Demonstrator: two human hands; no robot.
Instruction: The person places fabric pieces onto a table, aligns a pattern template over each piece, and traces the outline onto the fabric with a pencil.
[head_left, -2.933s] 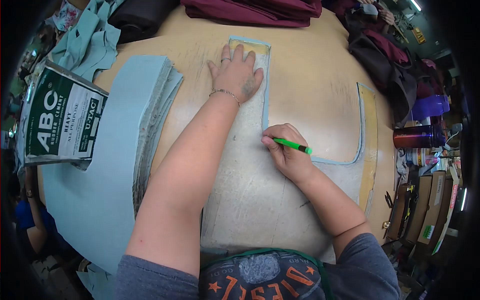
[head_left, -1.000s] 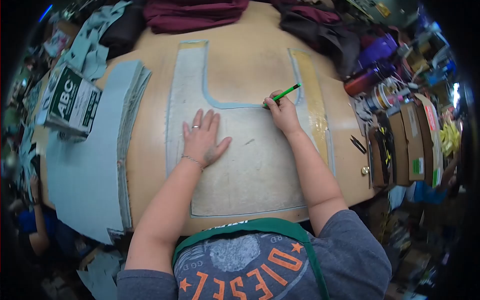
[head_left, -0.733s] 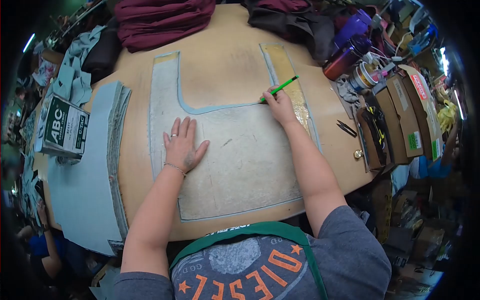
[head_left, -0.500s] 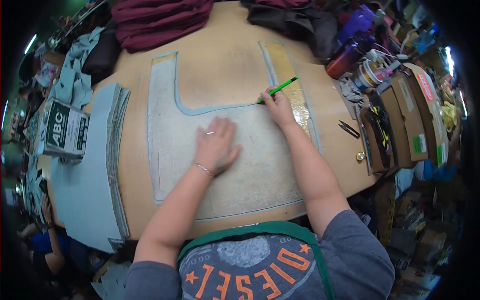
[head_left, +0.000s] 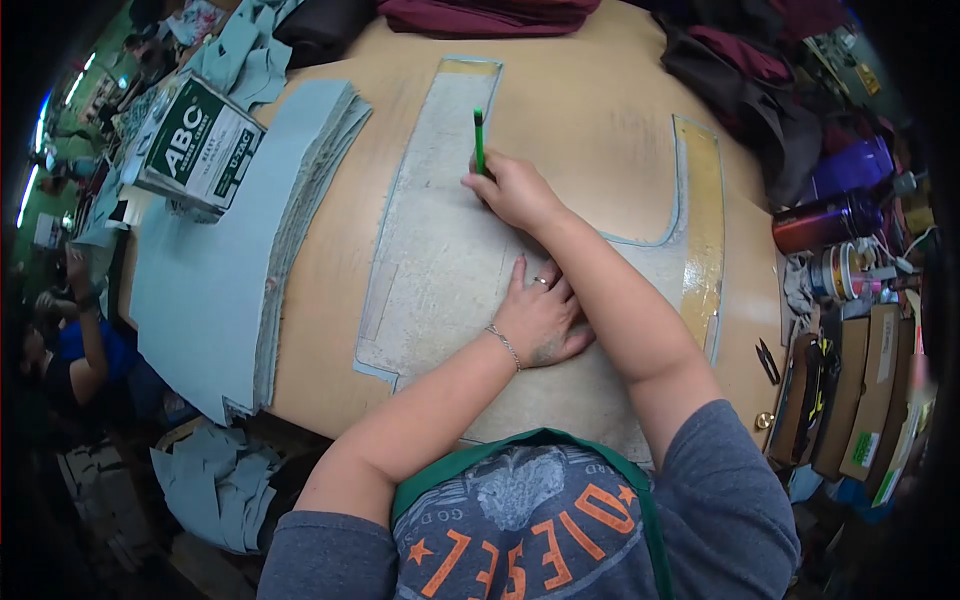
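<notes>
A grey U-shaped template (head_left: 440, 270) with yellow-taped ends lies on the table, and light blue material (head_left: 372, 371) shows as a thin border around it. My left hand (head_left: 545, 318) rests on the template with its fingers out, pressing on its surface. Crossing above it, my right hand (head_left: 515, 190) grips a green pencil (head_left: 479, 140) that stands almost upright. The pencil's tip is hidden behind my fingers, near the inner edge of the template's left arm.
A stack of light blue sheets (head_left: 200, 290) lies left, with an ABC can (head_left: 200, 150) on it. Maroon fabric (head_left: 490, 15) and dark fabric (head_left: 740, 100) lie at the back. Thread snips (head_left: 767, 362) and cardboard boxes (head_left: 870, 390) are right. Another person (head_left: 85, 350) is far left.
My right hand has carried the pencil from the template's right inner corner across to its left arm. My left hand now lies under my right forearm. The view has shifted and turned.
</notes>
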